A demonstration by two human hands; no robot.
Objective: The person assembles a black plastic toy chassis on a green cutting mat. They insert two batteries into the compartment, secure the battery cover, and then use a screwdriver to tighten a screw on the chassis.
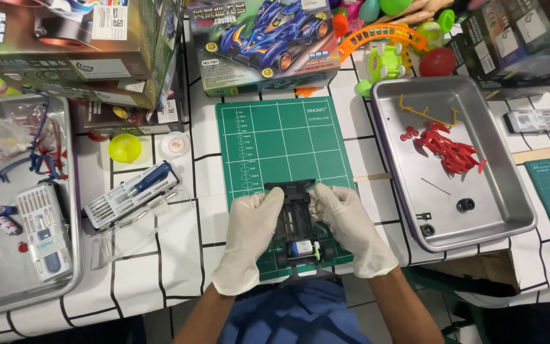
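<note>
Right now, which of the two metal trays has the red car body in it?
The right-hand tray, beside the right hand; the red car body lies in it. The left tray holds tools and bags.

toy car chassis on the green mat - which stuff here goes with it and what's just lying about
In use, by the look of it:
black chassis, held by left hand and right hand
green cutting mat
steel tray with red parts
screwdriver set

Probably lying about:
toy car box
orange track piece
yellow lid
</note>
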